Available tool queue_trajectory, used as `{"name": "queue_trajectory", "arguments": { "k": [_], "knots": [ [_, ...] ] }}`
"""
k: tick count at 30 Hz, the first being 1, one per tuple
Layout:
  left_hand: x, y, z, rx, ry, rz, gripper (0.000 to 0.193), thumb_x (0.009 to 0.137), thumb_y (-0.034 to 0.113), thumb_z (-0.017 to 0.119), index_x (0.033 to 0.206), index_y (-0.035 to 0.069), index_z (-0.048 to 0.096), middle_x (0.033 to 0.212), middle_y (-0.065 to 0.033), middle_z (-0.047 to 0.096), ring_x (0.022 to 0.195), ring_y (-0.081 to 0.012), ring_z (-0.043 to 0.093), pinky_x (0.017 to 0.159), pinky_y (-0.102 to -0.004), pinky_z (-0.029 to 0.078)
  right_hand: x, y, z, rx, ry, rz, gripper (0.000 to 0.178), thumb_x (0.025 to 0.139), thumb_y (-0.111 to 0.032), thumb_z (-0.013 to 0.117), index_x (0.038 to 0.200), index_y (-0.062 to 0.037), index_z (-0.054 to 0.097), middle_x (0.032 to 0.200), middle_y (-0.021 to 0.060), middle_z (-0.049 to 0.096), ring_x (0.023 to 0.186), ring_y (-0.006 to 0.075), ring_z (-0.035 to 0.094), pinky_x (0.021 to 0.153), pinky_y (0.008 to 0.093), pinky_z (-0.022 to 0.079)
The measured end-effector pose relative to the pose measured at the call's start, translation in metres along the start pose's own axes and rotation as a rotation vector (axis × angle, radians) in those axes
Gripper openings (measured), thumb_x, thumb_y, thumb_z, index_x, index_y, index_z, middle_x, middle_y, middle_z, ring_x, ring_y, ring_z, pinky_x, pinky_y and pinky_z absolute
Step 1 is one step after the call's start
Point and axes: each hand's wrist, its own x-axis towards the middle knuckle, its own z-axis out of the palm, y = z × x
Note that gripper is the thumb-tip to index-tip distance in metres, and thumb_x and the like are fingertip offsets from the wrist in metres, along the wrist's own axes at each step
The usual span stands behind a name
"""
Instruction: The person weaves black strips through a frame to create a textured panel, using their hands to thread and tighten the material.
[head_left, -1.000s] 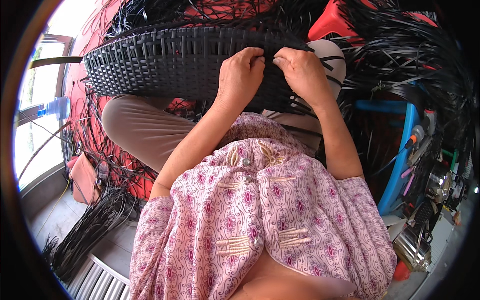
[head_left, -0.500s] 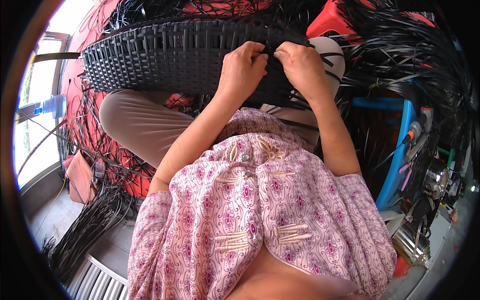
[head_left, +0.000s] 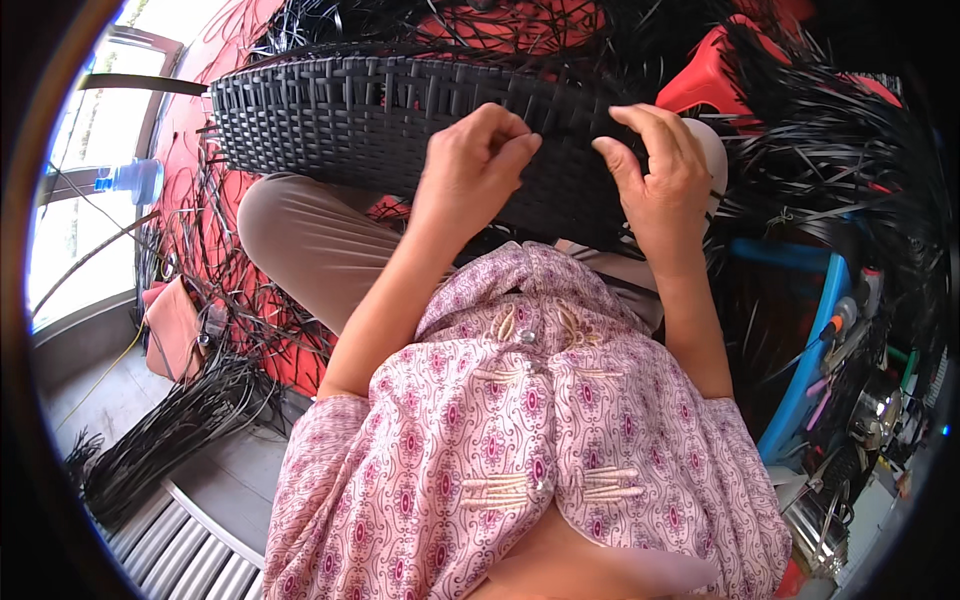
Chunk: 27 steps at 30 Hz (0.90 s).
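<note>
Lying at the near left, a sheaf of black strips (head_left: 165, 450) and, just beyond it, a pink bag (head_left: 172, 335) precede the black woven piece (head_left: 320, 125), which spans the far side from left to right of centre, beside the person's bent legs (head_left: 310, 240). Over its right half, the left hand (head_left: 468, 170) has curled fingers, thumb and index fingertip close together, though whether they grip a strip cannot be told; farther right, the right hand (head_left: 662, 185) has thumb and fingers spread apart, holding nothing visible. To the right are a red stool (head_left: 700, 75), far, and a blue-rimmed container (head_left: 808, 355), nearer.
</note>
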Motion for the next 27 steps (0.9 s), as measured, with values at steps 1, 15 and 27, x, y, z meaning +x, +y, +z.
{"name": "queue_trajectory", "arguments": {
  "k": [1, 15, 27],
  "knots": [
    [-0.003, 0.012, -0.011, 0.037, -0.04, 0.016, 0.01, 0.089, 0.008, 0.069, 0.087, 0.0, 0.064, 0.071, 0.0004, 0.061, 0.059, -0.0048, 0.056, 0.052, -0.0212, 0.046, 0.005, -0.006, -0.001, 0.148, -0.054, 0.004, 0.034, 0.082, -0.02, 0.077, 0.111, -0.0067, 0.066, 0.109, 0.0094, 0.068, 0.101, 0.0298, 0.065, 0.088, 0.0402, 0.049],
    [0.007, -0.008, -0.003, -0.192, -0.122, -0.003, 0.012, 0.092, 0.011, 0.07, 0.093, -0.001, 0.066, 0.077, -0.0002, 0.065, 0.062, -0.0051, 0.059, 0.056, -0.0201, 0.048, -0.008, -0.015, 0.001, 0.434, -0.201, 0.254, 0.013, 0.087, -0.018, 0.074, 0.089, -0.0046, 0.072, 0.076, 0.0069, 0.069, 0.068, 0.0216, 0.065, 0.067, 0.0317, 0.049],
    [0.026, -0.043, 0.037, 0.665, 0.201, 0.275, 0.023, 0.083, 0.023, 0.076, 0.094, 0.004, 0.068, 0.085, -0.0087, 0.069, 0.078, -0.0273, 0.069, 0.069, -0.0396, 0.053, -0.021, 0.002, 0.032, 0.309, -0.103, 0.382, 0.013, 0.088, -0.014, 0.072, 0.084, -0.0024, 0.068, 0.077, 0.0125, 0.07, 0.066, 0.0291, 0.067, 0.06, 0.0363, 0.051]
  ]
}}
